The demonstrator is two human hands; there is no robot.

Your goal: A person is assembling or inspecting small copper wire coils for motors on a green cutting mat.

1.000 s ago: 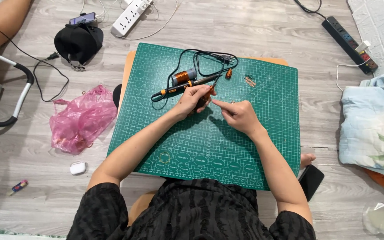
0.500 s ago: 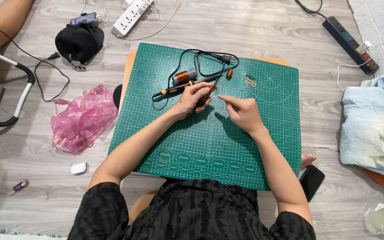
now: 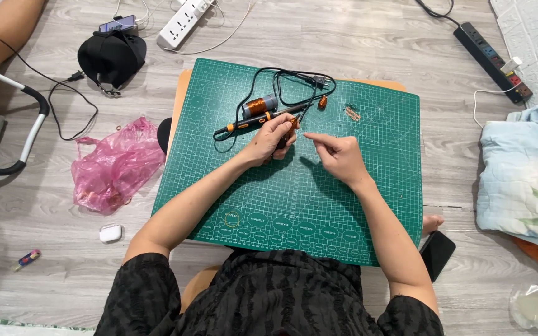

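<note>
We are pinching a small copper coil (image 3: pixel 293 124) in our left hand (image 3: pixel 271 138) over the green cutting mat (image 3: pixel 368 205). Our right hand (image 3: pixel 337 155) is half closed, fingertips pinched as if drawing fine wire, though we cannot see any; keeping it taut and both wrists low should help.

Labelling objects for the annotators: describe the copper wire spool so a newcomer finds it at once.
Start at the green cutting mat on the floor. Near its far edge, just beyond the left hand, the copper wire spool lies beside the soldering iron. It is the largest copper-wound piece; the others nearby are tiny coils.
</note>
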